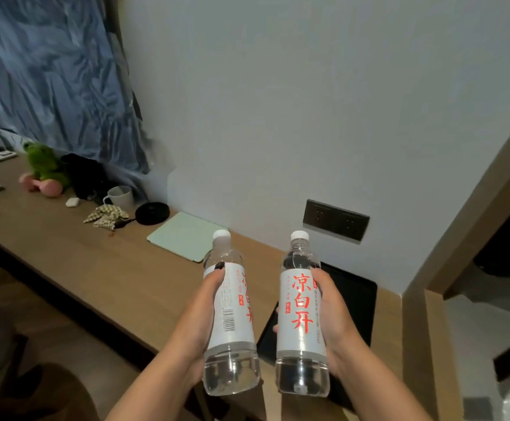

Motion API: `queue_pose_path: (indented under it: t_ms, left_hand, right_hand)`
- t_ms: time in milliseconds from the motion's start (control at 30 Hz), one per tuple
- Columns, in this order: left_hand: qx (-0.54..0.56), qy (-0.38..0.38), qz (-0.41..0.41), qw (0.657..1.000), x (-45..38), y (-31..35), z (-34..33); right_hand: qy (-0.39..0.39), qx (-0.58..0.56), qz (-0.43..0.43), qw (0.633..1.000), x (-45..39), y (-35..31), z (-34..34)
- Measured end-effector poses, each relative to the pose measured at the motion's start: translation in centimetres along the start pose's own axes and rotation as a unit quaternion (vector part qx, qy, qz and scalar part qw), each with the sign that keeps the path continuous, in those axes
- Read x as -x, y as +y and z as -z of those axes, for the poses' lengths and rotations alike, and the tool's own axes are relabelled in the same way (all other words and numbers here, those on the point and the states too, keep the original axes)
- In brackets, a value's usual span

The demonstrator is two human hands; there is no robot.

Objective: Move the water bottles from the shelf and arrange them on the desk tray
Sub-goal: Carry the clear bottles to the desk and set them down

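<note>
**Two water bottles held upright above table's black tray**

A water bottle is gripped in each of the hands. The left hand (208, 302) is wrapped round the left bottle (230, 314), its thumb, with a dark-painted nail, laid over the top edge of the label. The right hand (328, 317) is curled round the right bottle (302, 314) from its outer side, fingertips showing past the label's left edge.

Both bottles are clear, filled with water and closed with white caps. Their long axes are kept near upright, caps pointing up and away from the camera, bases towards the person. On the right bottle's white label, large red characters reading 凉白开 are seen running top to bottom, with "550ml" printed along the edge. The left bottle is turned so that only part of the same red lettering and a barcode are shown.

The bottles are held side by side, apart from each other, above the near edge of a black tray (354, 299) lying on the wooden table (95, 262). Further along the table, a pale green pad (183, 235), a black round disc (152, 213), a white mug (121, 197) and a green plush toy (45, 165) are seen. A dark socket panel (335, 220) is set in the wall.
</note>
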State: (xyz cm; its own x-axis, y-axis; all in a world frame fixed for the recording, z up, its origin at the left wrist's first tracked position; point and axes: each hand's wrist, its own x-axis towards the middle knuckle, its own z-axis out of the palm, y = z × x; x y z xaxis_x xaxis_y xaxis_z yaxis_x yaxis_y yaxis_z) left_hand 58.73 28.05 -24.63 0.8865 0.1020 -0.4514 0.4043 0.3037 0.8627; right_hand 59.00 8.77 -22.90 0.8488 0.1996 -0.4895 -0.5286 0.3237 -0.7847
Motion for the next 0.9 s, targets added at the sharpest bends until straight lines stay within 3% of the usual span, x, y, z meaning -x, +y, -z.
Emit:
queue_pose_path:
  t_ms: [200,467,600,900]
  left_hand:
    - [0.075,-0.083,0.079,0.991,-3.4,2.5,1.0]
    - [0.074,-0.150,0.160,0.973,-12.0,5.6,3.9]
    - [0.027,-0.181,0.154,0.971,-16.5,7.9,5.7]
    - [-0.090,-0.174,0.045,0.980,-21.3,10.0,5.3]
  right_hand:
    - [0.043,-0.006,-0.004,0.999,-4.7,-0.6,-2.3]
    - [0.153,-0.062,0.026,0.986,-10.3,-0.1,-6.8]
    - [0.195,-0.081,0.049,0.976,-13.0,0.1,-9.4]
    - [0.297,-0.047,0.100,0.949,-15.5,0.4,-12.0]
